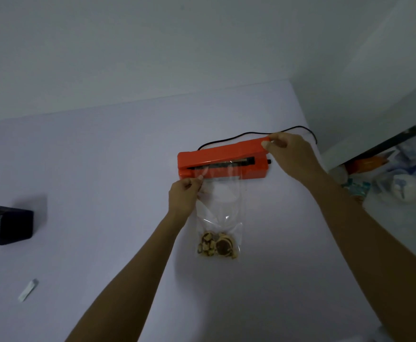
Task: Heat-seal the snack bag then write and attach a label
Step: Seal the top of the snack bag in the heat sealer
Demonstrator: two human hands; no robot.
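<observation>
An orange heat sealer [217, 154] lies across the middle of the white table, its lid raised at the right end. A clear snack bag [220, 208] lies in front of it, its open top resting in the sealer's jaw and brown snacks [218, 245] bunched at the bottom. My left hand [183, 196] pinches the bag's upper left edge just below the jaw. My right hand [291, 154] grips the right end of the sealer's lid.
A black power cord [251, 134] runs behind the sealer to the right. A dark box [7, 223] sits at the left edge, a small white strip [28, 290] lies near the front left. Clutter [387, 176] fills the floor beyond the table's right edge.
</observation>
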